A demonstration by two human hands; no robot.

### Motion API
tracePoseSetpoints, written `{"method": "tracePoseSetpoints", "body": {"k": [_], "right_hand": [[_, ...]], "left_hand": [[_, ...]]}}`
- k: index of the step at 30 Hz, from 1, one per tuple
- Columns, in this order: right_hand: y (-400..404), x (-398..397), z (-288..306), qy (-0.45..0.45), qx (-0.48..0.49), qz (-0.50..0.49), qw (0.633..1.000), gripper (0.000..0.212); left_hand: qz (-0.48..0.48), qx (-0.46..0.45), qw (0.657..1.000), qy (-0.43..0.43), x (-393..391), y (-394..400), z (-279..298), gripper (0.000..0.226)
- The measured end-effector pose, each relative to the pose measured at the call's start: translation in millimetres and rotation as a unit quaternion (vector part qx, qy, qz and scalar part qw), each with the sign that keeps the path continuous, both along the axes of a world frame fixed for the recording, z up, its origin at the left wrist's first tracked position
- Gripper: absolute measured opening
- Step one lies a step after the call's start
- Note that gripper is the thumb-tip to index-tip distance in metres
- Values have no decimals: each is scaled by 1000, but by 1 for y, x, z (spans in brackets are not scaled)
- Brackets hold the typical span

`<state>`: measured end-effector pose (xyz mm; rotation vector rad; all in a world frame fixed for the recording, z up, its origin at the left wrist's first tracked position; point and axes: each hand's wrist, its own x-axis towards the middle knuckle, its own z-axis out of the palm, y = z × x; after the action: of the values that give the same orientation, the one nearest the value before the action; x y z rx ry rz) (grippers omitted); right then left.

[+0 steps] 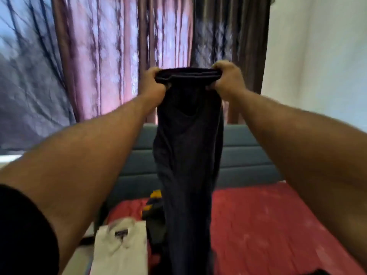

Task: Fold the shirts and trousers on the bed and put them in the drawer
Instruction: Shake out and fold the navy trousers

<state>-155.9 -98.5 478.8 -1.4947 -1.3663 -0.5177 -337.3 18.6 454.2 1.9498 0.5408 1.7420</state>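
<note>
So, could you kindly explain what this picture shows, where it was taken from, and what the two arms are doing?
There is no machine here: the picture comes from one wide-angle camera worn on a person's head, looking forward and down along their bare arms. The left hand and the right hand each grip one side of the top edge of dark trousers, holding them up so they hang down toward the bed. The bed has a red cover and a padded grey-blue headboard. On the bed, at lower left, lies a folded white shirt, and beside it a dark garment with yellow patches, partly hidden behind the trousers. Patterned curtains hang behind. The picture is somewhat blurred.
</note>
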Motion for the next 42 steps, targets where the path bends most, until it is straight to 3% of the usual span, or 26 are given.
{"method": "tracePoseSetpoints", "body": {"k": [3,7,12,17,21,25,29,31,34,35,36,37,38,40,42], "right_hand": [[-31,-13,91,-14,73,63,995,37],[-70,-33,86,-40,90,107,989,44],[-99,-35,-42,-5,-35,148,988,50],[-156,-48,-286,21,-225,183,957,29],[-245,-79,-495,70,-415,205,884,32],[-304,-112,-608,81,-555,230,795,24],[-308,-121,-613,69,-636,223,735,19],[-300,-129,-603,39,-711,233,662,36],[-287,-145,-592,21,-825,251,507,37],[-284,-148,-592,50,-842,260,469,32],[-281,-149,-591,96,-842,263,461,30],[-277,-147,-592,137,-830,251,479,30],[-270,-142,-591,173,-809,233,512,30],[-252,-128,-591,210,-738,194,611,30],[-230,-111,-593,222,-662,148,701,33]], "left_hand": [[-92,78,991,-48,-25,-22,79,27],[-107,131,985,-36,-55,-60,77,27],[-101,93,986,94,-89,-98,-48,26],[-127,57,952,273,-134,-160,-277,30],[-198,-9,862,466,-172,-238,-466,21],[-235,-46,752,614,-195,-286,-570,21],[-261,-99,696,662,-200,-298,-592,35],[-277,-110,656,693,-197,-303,-588,45],[-341,-179,535,752,-191,-309,-583,49],[-361,-221,497,757,-189,-309,-581,46],[-377,-268,473,750,-185,-305,-580,43],[-386,-309,478,727,-182,-297,-578,40],[-391,-334,508,691,-176,-286,-575,38],[-357,-345,626,601,-164,-258,-569,29],[-249,-353,745,508,-145,-227,-566,5]]}}
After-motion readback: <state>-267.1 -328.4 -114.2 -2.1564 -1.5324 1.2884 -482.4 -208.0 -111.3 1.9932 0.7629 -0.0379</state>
